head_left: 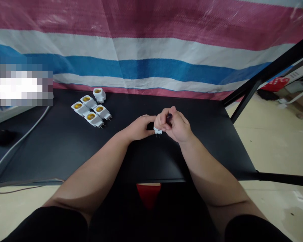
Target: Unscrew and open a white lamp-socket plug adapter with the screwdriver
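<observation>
My left hand (140, 127) pinches a small white plug adapter (157, 130) whose metal prongs point down, just above the black table (65, 144). My right hand (176, 126) is closed around a dark-handled tool (169, 117), likely a screwdriver, held upright over the adapter. Both hands meet near the table's middle. The tool's tip is hidden behind my fingers.
Several white plug adapters with yellow sockets (92, 107) lie grouped at the table's back left. A grey cable (20, 141) runs along the left side. A striped tarp (151, 50) hangs behind. A black frame bar (267, 72) slants at right; a red object (148, 194) sits under the front edge.
</observation>
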Demonstrator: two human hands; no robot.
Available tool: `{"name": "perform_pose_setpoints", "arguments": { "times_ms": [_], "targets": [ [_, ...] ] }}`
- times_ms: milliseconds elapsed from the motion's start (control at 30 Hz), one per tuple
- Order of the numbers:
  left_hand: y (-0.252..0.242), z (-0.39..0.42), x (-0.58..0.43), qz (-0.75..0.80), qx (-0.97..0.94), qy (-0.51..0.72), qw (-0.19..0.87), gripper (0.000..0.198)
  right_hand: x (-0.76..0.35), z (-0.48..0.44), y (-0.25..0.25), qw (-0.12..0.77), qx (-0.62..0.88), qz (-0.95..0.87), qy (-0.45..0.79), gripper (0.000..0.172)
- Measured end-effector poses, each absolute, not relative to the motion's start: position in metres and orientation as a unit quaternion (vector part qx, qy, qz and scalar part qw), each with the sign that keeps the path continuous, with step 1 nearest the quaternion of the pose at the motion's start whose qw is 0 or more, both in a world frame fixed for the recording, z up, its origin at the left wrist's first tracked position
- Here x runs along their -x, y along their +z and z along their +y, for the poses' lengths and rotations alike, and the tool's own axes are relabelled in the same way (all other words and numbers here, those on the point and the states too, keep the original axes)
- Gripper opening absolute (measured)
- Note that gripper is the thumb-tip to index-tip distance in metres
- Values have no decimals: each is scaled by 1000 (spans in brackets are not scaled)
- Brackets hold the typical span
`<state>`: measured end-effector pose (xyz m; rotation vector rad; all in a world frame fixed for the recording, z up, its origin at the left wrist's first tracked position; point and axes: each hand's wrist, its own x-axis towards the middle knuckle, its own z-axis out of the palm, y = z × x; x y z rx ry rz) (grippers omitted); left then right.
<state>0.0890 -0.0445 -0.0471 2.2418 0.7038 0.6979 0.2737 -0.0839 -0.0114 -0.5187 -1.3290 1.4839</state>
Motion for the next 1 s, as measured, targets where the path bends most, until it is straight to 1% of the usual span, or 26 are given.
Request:
{"name": "perform_pose_setpoints", "arguments": {
  "times_ms": [67, 133, 200, 267, 433, 567, 633, 700, 767, 800, 867, 933, 967, 1000],
  "targets": [
    [-47, -44, -88, 272, -861, 267, 338, 28, -273, -84, -12, 521, 188, -544, 630, 54],
    [-48, -43, -87, 274, -861, 266, 335, 30, -273, -83, -11, 531, 171, -539, 631, 45],
    [-49, -42, -86, 278, -865, 266, 324, 32, -274, -82, -9, 541, 182, -534, 623, 42],
    [-50, -40, -85, 284, -870, 268, 302, 37, -277, -80, -5, 564, 226, -514, 606, 43],
    [-50, -37, -80, 327, -871, 267, 249, 57, -290, -63, -5, 640, 349, -436, 528, 47],
    [-50, -37, -76, 357, -857, 272, 254, 73, -300, -47, -28, 645, 411, -402, 504, 42],
    [-51, -36, -74, 359, -848, 284, 268, 78, -306, -42, -40, 606, 481, -418, 477, 39],
    [-52, -35, -72, 361, -841, 293, 278, 82, -311, -40, -47, 535, 560, -476, 416, 37],
    [-54, -33, -70, 368, -831, 306, 284, 82, -315, -41, -49, 452, 617, -545, 345, 36],
    [-55, -32, -70, 376, -822, 317, 286, 78, -316, -41, -49, 411, 636, -573, 313, 36],
    [-55, -29, -69, 398, -796, 346, 297, 61, -316, -43, -49, 345, 660, -608, 274, 33],
    [-54, -29, -70, 415, -771, 365, 317, 40, -315, -45, -48, 308, 673, -618, 265, 27],
    [-52, -30, -71, 418, -766, 364, 325, 34, -314, -45, -49, 299, 676, -619, 266, 25],
    [-50, -31, -72, 418, -768, 358, 328, 33, -313, -46, -49, 295, 676, -621, 266, 23]
  ]
}}
